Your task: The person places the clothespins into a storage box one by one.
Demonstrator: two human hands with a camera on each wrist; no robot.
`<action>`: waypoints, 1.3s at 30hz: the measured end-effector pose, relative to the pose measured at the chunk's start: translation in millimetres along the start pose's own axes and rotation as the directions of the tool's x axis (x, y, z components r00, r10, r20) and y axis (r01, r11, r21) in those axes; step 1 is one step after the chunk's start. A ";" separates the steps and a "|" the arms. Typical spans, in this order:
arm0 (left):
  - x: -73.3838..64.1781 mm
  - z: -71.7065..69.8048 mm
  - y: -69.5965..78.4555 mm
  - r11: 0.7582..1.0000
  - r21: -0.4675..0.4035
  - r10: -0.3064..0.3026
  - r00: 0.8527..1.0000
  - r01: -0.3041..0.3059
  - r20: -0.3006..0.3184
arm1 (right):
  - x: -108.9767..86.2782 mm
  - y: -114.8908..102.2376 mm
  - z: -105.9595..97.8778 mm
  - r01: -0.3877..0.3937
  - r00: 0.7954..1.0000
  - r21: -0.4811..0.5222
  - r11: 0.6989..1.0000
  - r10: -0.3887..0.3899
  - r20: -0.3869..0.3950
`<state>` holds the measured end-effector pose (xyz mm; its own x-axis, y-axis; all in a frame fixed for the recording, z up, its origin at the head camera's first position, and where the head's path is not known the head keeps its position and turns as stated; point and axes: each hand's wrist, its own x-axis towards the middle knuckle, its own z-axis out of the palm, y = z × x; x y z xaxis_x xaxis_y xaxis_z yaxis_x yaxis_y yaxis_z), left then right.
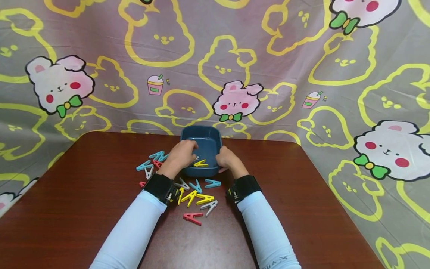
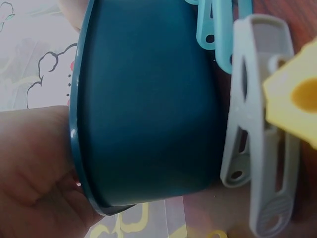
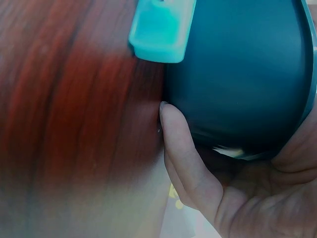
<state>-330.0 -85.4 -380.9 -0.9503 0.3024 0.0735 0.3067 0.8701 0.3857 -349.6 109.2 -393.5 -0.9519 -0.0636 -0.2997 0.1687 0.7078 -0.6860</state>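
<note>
A dark blue plastic box [image 1: 201, 171] stands toward the far side of the table. My left hand [image 1: 180, 156] reaches over its left rim, fingers bent down inside, beside a yellow clothespin [image 1: 201, 163] and a whitish one [image 1: 196, 158]. I cannot tell whether those fingers hold a clothespin; in the left wrist view the rim hides them. My right hand [image 1: 228, 158] grips the box's right side, its fingers [image 3: 181, 136] curled round the lower wall. Close outside the box lie a grey clothespin [image 2: 267, 148] and a light blue one [image 3: 163, 29].
Several yellow, grey, blue and red clothespins lie in front of the box, among them a red one [image 1: 193, 218] nearest me. More lie left of it, such as a blue clothespin [image 1: 144, 165]. A patterned cloth [image 1: 188, 74] hangs behind the brown table [image 1: 289, 209].
</note>
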 end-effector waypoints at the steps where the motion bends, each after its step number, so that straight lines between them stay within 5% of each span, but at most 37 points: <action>1: 0.0 -0.2 0.1 1.000 -0.001 0.002 1.000 -0.002 0.002 | -0.4 -0.3 -0.2 0.000 1.000 0.001 1.000 0.000 0.003; 14: -3.2 -6.4 -2.3 0.997 -0.040 0.072 0.997 -0.073 -0.029 | 2.1 2.1 -0.4 0.007 1.000 -0.004 1.000 -0.007 0.014; 23: -9.8 -27.9 -11.7 0.994 -0.091 0.046 0.991 -0.058 -0.129 | 3.7 2.0 0.3 0.005 1.000 -0.017 1.000 -0.005 -0.002; 31: -11.6 -46.5 -44.5 0.990 -0.140 -0.039 0.980 0.012 -0.194 | 2.5 0.3 0.1 -0.004 1.000 -0.018 1.000 0.004 0.001; 39: -17.9 -48.6 -85.9 0.981 -0.158 -0.139 0.978 0.114 -0.157 | 2.6 1.5 -0.2 0.005 1.000 -0.019 1.000 -0.005 -0.001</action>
<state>-341.9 -184.4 -370.7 -0.9801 0.1142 0.1624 0.1845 0.8262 0.5323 -351.9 110.2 -395.2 -0.9530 -0.0668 -0.2954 0.1586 0.7206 -0.6749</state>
